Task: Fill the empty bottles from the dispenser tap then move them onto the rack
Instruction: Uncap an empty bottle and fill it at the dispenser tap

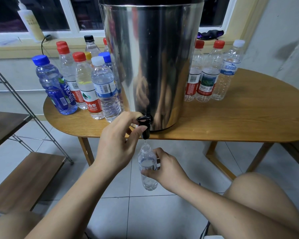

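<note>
A tall steel dispenser (150,57) stands on the oval wooden table (240,121), its black tap (145,126) hanging over the front edge. My left hand (117,144) pinches the tap's lever with fingers and thumb. Below the spout, my right hand (164,169) grips a small clear uncapped bottle (148,168) upright, its mouth right under the tap; a thin stream of water runs in and the bottle is partly full.
Several capped bottles (86,83) crowd the table left of the dispenser, and three more capped bottles (209,71) stand at its right. A metal-framed rack with wooden shelves (24,178) is at the left. My bare knees show at the bottom, above the tiled floor.
</note>
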The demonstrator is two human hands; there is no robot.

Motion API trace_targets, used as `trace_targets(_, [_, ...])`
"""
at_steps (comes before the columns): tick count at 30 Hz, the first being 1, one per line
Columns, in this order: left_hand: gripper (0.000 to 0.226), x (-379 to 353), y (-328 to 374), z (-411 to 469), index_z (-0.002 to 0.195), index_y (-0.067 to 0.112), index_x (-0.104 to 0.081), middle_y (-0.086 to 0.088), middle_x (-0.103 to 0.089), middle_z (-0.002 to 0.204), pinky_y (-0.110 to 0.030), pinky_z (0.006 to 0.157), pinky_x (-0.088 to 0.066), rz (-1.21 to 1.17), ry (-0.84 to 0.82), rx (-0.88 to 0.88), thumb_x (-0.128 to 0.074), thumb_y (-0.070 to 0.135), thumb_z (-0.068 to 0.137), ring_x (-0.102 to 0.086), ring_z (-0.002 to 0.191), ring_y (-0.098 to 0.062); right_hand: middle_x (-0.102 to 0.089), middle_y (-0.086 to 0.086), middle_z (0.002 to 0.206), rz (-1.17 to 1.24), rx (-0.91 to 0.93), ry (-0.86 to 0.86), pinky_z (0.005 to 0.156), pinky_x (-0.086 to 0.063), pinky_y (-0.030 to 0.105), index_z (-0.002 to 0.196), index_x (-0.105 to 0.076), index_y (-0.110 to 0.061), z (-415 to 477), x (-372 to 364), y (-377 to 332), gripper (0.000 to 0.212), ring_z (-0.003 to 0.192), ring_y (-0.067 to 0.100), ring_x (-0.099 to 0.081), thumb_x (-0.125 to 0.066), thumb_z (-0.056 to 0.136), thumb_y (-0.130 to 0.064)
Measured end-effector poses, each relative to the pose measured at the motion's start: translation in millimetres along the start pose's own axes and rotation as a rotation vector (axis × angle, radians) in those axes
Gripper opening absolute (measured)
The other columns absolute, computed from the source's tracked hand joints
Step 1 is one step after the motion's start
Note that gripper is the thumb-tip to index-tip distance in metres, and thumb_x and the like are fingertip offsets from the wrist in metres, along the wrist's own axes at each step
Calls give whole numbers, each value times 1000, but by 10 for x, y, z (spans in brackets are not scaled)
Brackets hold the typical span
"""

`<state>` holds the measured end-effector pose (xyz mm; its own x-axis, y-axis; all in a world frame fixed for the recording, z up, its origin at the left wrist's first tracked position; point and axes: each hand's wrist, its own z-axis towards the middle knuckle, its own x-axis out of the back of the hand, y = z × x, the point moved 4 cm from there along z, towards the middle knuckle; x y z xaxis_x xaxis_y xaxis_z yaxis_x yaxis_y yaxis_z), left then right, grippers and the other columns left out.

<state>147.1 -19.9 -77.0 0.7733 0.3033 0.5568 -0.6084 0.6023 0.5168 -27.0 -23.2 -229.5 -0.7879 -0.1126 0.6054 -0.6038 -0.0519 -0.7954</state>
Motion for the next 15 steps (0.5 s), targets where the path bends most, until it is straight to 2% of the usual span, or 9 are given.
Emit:
trace_targets(3, [16,-10,-10,-1,115,18,-69,8,-70,104,-22,75,-51,-20,7,-15,-74,11,101,-63,92,-4,-70,-15,109,1,-5,5,87,-60,41,113,-57,-35,2,-11,5,54,100,7,-68,-86,72,-57])
trace_targets(5, [15,-10,-12,-1,115,18,-69,7,-70,103,-25,75,-51,-24,9,-14,-73,11,101,-63,92,-6,-70,-15,108,3,-7,5,86,-60,42,112,-57,-34,3,-17,9,54,99,7,-69,-86,72,-56])
trace_targets(10, [16,-5,-7,3,115,16,-70,6,-70,103,-17,74,-48,-17,6,-12,-74,10,100,-61,92,1,-70,-14,109,3,-5,3,86,-61,42,113,-57,-34,4,-18,12,54,100,7,-69,-86,73,-56])
trace_targets(15, [16,-1,-11,0,115,16,-70,6,-70,104,-19,74,-48,-18,1,-4,-74,10,101,-62,92,-2,-70,-16,109,2,-5,3,86,-61,42,112,-57,-36,12,-33,25,54,100,7,-69,-86,72,-57])
